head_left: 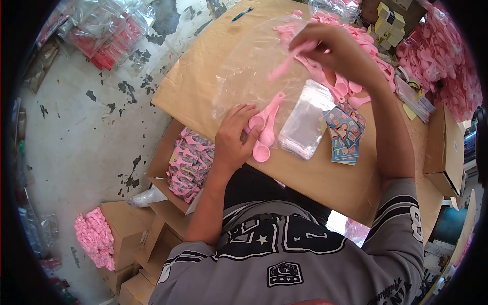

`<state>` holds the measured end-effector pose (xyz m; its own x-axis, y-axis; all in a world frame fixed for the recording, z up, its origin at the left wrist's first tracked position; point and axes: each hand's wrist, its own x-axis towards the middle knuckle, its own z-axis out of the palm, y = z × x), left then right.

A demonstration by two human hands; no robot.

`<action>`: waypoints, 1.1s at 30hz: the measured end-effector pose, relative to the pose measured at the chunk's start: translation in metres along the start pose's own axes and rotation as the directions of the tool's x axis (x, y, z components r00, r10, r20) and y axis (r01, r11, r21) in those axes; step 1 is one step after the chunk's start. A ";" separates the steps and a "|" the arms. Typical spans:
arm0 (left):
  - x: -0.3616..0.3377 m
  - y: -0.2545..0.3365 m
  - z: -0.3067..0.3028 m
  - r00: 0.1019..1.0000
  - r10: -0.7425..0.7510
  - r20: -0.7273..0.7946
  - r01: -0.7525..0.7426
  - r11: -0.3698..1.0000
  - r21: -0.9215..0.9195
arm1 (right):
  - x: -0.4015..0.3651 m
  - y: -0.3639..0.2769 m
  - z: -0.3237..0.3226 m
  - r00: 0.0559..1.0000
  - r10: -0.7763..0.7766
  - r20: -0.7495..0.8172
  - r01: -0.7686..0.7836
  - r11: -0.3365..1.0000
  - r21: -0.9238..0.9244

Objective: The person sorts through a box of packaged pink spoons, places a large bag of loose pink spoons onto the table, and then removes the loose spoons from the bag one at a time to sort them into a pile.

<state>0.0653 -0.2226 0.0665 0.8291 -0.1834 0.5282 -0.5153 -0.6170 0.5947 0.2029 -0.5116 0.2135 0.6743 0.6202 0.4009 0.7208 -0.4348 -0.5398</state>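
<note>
Table point(203, 86), topped w/ brown cardboard, takes up most of the view, and a big clear sheet point(249, 66) lies rumpled on it. Behind that runs a loose pile point(356, 84) of pink spoons, and more pink ones sit heaped at far R point(447, 66). On the floor at L a carton point(190, 162) is partly filled w/ finished packs, and a 2nd box point(94, 236) holds more pink stuff. So, judging by this, a fair batch looks done, but most of the stock is still loose and plenty is left. For the pack in hand, no spoon is in a bag yet. A stack of small clear bags point(305, 119) lies untouched mid-table, w/ a stack of printed cards point(345, 134) just beside it on the R. L hand point(235, 136) lies low near the table's front edge, forearm coming up from the lap, fingers curled down and closed over the handles of a set point(265, 133) of approx 3 spoons, bowls toward the body, pinned flat to the cardboard. R hand point(333, 48) is raised over the far side, wrist bent, fingers pinched narrow on 1 spoon point(291, 61) that is blurred and slants down toward the sheet, clear of the table. A pen point(242, 13) lies at the far edge, well apart from both hands.
</note>
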 end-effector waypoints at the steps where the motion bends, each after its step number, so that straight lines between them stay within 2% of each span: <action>1: -0.001 -0.001 0.001 1.000 0.000 -0.001 0.000 1.000 -0.003 | -0.001 0.003 -0.008 0.993 0.098 -0.060 -0.093 0.993 0.075; 2: -0.001 -0.001 0.001 1.000 0.000 -0.002 0.000 1.000 -0.005 | 0.001 0.020 -0.016 0.983 0.108 -0.146 -0.103 0.994 0.043; 3: 0.000 -0.001 0.001 1.000 -0.001 -0.002 0.001 1.000 -0.010 | 0.002 0.003 -0.032 0.945 0.288 -0.152 -0.283 0.957 0.054; 5: 0.000 0.000 0.001 1.000 -0.005 -0.006 0.004 1.000 -0.019 | -0.006 0.045 -0.041 0.881 0.175 -0.439 -0.284 0.939 -0.194; 6: 0.000 0.000 0.001 1.000 0.002 -0.006 -0.002 1.000 -0.011 | -0.008 0.047 -0.037 0.852 0.041 -0.521 -0.330 0.815 -0.476; 7: 0.000 0.000 0.001 1.000 0.007 -0.007 -0.007 1.000 -0.003 | -0.012 0.048 -0.033 0.825 -0.114 -0.553 -0.385 0.603 -0.699; 9: 0.001 0.000 0.001 1.000 0.012 -0.009 -0.012 1.000 -0.005 | -0.016 0.046 -0.025 0.855 -0.190 -0.483 -0.312 0.556 -0.771; 11: 0.001 0.000 0.001 1.000 0.008 -0.008 -0.009 1.000 -0.025 | -0.010 0.033 -0.009 0.946 -0.080 -0.315 -0.070 0.896 -0.438; 12: -0.001 -0.001 0.002 1.000 0.001 -0.014 -0.001 1.000 -0.013 | -0.006 0.019 0.000 0.997 0.021 -0.080 -0.042 0.962 -0.271; 13: -0.003 -0.003 0.003 1.000 -0.006 -0.018 0.006 1.000 0.001 | -0.002 0.004 0.010 0.982 0.075 0.172 -0.060 0.994 -0.090; 15: -0.005 -0.004 0.003 1.000 -0.018 -0.020 0.018 1.000 0.002 | -0.004 0.005 0.046 0.930 -0.084 0.358 0.132 0.985 -0.112; 17: -0.006 -0.004 0.003 0.999 -0.030 -0.017 0.029 0.999 -0.022 | -0.013 0.013 0.077 0.903 -0.183 0.389 0.233 0.969 -0.086; 22: -0.003 -0.003 0.002 1.000 -0.015 -0.012 0.014 0.999 -0.031 | -0.013 0.001 0.095 0.849 -0.202 0.487 0.274 0.959 -0.079; 25: -0.004 -0.004 0.003 1.000 -0.029 -0.006 0.029 0.998 -0.048 | -0.016 -0.005 0.092 0.884 -0.129 0.449 0.182 0.980 -0.075; 28: -0.003 -0.003 0.002 0.999 -0.045 0.006 0.045 0.997 -0.063 | -0.016 0.000 0.084 0.855 -0.050 0.517 0.102 0.992 -0.073; 33: -0.003 -0.003 0.002 1.000 -0.009 -0.008 0.008 1.000 -0.016 | -0.012 -0.009 0.061 0.879 -0.006 0.476 0.095 0.982 -0.163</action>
<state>0.0648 -0.2216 0.0619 0.8318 -0.1723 0.5276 -0.5118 -0.6060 0.6089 0.1786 -0.4758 0.1686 0.5120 0.8590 0.0031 0.7980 -0.4744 -0.3718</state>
